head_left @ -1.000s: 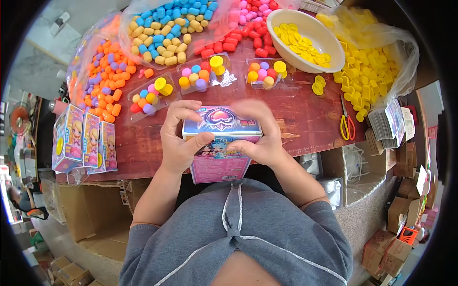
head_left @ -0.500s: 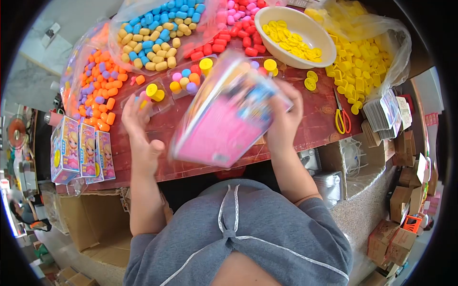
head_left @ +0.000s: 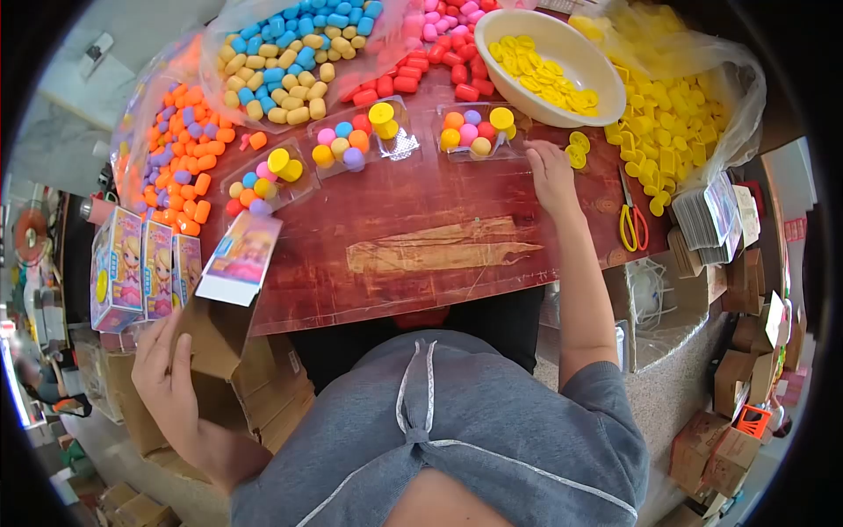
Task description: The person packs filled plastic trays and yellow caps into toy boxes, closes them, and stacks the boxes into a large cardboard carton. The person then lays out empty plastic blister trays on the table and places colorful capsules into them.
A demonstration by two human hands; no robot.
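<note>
Fingers of the left hand are stretched out at the front edge of the counter, the thumb set apart from the others and nothing seen between them. Just above them stand the doll-picture boxes; whether the fingertips touch these, I cannot tell. Up and to the right of the same fingers is a tilted, slightly blurred printed panel; a flat card or one side of a box, it is unclear which. An open brown carton is to their right, below the counter. Fingers of the right hand are lightly bent and near one another, by the corner of a clear tray of coloured capsules on their left; I cannot tell whether they touch it or close on anything. Just right of those fingers are loose yellow discs, beyond them a white bowl holding more, and farther to their lower right, scissors.
</note>
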